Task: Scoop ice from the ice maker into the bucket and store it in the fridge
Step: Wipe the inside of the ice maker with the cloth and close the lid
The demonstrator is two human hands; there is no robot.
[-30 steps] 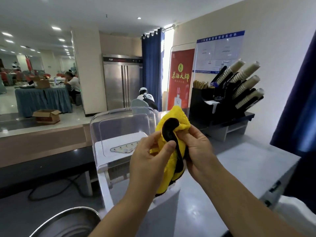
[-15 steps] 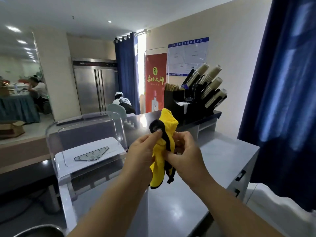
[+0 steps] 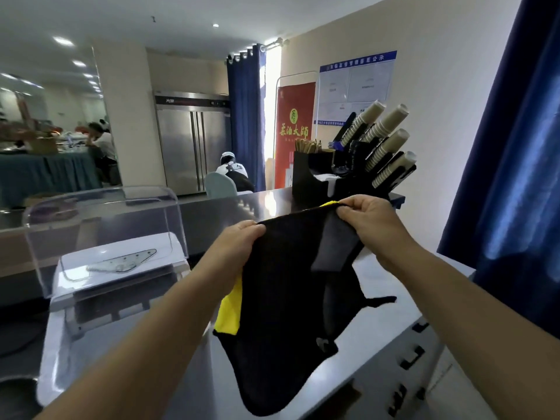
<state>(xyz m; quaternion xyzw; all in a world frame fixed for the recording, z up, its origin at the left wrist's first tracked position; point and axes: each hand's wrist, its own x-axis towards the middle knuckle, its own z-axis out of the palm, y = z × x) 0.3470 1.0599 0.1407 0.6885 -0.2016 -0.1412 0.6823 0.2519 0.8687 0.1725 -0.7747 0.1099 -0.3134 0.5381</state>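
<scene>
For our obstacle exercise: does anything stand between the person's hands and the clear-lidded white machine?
No object stands between. Yet the left hand and right hand both grip a black-and-yellow cloth, spread right of the machine.

Canteen drinks counter: steel fridge (image 3: 194, 147), stacked paper cups (image 3: 385, 137), dining tables (image 3: 45, 174)

1. We see the left hand (image 3: 239, 241) and right hand (image 3: 368, 218) pinching the top edge of a black-and-yellow cloth (image 3: 285, 301), spread out.
2. It hangs above the steel counter (image 3: 378, 338).
</scene>
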